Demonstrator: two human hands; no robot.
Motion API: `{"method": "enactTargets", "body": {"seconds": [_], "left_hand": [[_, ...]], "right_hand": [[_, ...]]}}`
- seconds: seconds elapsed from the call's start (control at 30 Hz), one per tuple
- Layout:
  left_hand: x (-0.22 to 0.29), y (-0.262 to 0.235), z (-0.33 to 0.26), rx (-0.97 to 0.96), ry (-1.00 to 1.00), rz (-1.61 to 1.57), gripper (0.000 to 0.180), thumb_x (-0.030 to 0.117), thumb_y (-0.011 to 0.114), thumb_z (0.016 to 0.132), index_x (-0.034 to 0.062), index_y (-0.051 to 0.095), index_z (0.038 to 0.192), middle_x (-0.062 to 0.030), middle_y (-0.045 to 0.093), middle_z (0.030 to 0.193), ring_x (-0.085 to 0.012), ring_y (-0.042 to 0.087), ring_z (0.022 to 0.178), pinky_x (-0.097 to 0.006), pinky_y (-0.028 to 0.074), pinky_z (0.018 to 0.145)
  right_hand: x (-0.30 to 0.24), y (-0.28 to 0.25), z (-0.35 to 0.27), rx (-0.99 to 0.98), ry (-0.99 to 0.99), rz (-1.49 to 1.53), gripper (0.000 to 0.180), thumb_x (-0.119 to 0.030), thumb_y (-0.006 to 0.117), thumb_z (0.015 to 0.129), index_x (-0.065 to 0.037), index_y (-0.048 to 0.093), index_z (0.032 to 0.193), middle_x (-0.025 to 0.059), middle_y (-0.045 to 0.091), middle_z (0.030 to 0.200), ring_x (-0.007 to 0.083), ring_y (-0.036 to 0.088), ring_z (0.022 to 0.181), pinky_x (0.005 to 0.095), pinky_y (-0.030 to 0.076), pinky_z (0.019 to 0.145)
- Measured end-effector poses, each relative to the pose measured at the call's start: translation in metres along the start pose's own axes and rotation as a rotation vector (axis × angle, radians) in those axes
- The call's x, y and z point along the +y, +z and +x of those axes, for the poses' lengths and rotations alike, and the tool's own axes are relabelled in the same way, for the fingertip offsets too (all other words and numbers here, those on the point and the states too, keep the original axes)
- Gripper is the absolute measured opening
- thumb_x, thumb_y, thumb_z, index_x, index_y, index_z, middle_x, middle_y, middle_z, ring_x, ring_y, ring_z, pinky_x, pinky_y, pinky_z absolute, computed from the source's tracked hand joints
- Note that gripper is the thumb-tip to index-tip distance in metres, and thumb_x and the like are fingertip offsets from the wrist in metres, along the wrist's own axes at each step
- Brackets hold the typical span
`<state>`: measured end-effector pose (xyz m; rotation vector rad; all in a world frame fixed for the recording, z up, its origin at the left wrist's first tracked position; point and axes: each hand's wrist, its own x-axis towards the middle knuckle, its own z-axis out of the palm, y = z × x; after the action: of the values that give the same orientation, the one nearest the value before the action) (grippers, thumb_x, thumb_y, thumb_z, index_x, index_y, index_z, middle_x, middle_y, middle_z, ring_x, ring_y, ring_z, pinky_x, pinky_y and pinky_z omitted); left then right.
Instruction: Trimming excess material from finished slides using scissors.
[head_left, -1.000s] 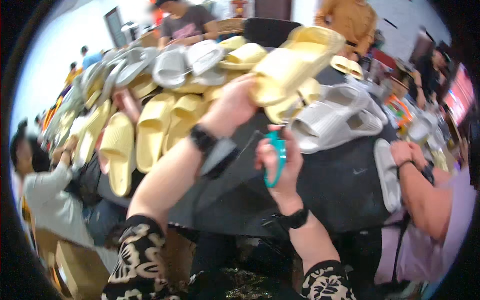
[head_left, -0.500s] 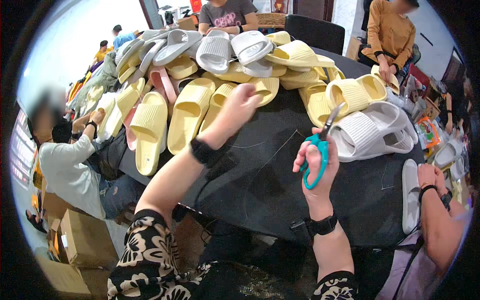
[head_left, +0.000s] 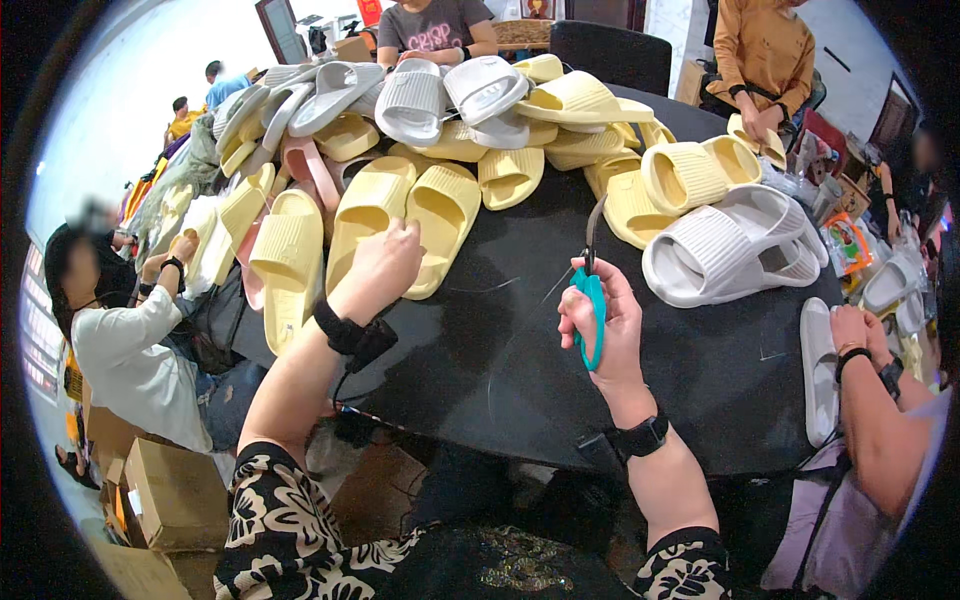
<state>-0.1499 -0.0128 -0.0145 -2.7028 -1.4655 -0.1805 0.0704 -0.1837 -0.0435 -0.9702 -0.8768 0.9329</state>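
My right hand grips a pair of scissors with teal handles, its dark blades pointing up and away. My left hand is closed in a pinch low over a pair of yellow slippers: the left slipper and the right slipper, toes toward the pile. What sits between those fingertips, if anything, is too small to make out. Fine loose threads lie on the dark table between my hands.
A heap of grey slippers and yellow slippers covers the table's far side. White slippers stand to the right. Co-workers' hands are at the right edge, with another person at left. Cardboard boxes stand lower left.
My left hand has drawn back toward me and left. The pair of yellow slippers has come nearer, out from the pile. My right hand has shifted slightly left, turning the scissors more upright.
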Motion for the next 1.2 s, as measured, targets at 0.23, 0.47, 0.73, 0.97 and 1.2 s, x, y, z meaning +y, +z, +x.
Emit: {"method": "enactTargets", "body": {"seconds": [0.23,0.47,0.73,0.97,1.2], "left_hand": [[0.017,-0.027,0.013,-0.067,-0.046,-0.824,0.019,0.017,0.063,0.084,-0.0013,0.065,0.088,-0.0038,0.062,0.069,-0.0093,0.057,0.058,-0.023,0.047,0.056],[0.029,-0.032,0.013,-0.166,0.047,-1.425,0.016,0.017,0.064,0.086,0.0021,0.064,0.089,0.0026,0.058,0.071,-0.0038,0.052,0.057,-0.018,0.046,0.053],[0.052,-0.037,-0.004,-0.171,0.059,-1.426,0.015,0.016,0.063,0.087,0.0015,0.063,0.091,0.0031,0.057,0.070,-0.0033,0.050,0.056,-0.018,0.042,0.053],[0.059,-0.038,-0.019,-0.201,0.082,-1.342,0.016,0.016,0.062,0.088,0.0010,0.063,0.091,0.0036,0.056,0.069,-0.0026,0.049,0.057,-0.017,0.041,0.053],[0.056,-0.032,-0.024,-0.142,0.072,-1.330,0.015,0.015,0.060,0.088,0.0010,0.063,0.092,0.0042,0.054,0.069,-0.0025,0.049,0.056,-0.016,0.039,0.052]], "right_hand": [[0.000,-0.001,0.001,-0.114,0.131,0.046,0.033,-0.012,0.058,0.087,0.000,0.049,0.116,0.0051,0.055,0.076,0.0086,0.054,0.058,0.0219,0.045,0.046],[0.006,0.003,0.000,-0.373,0.266,0.112,0.038,-0.016,0.055,0.089,0.001,0.044,0.121,0.0066,0.057,0.088,0.0127,0.056,0.070,0.0260,0.049,0.057],[0.013,0.000,-0.002,-0.562,0.545,0.400,0.041,-0.024,0.054,0.090,0.000,0.045,0.122,0.0109,0.060,0.092,0.0179,0.062,0.078,0.0303,0.054,0.064],[0.018,0.005,-0.002,-0.584,0.599,0.502,0.044,-0.030,0.051,0.091,-0.001,0.044,0.123,0.0122,0.062,0.095,0.0214,0.063,0.080,0.0340,0.055,0.067],[0.014,0.005,-0.003,-0.566,0.598,0.466,0.037,-0.029,0.049,0.092,-0.003,0.048,0.118,0.0099,0.063,0.089,0.0169,0.062,0.072,0.0312,0.054,0.059]]}}
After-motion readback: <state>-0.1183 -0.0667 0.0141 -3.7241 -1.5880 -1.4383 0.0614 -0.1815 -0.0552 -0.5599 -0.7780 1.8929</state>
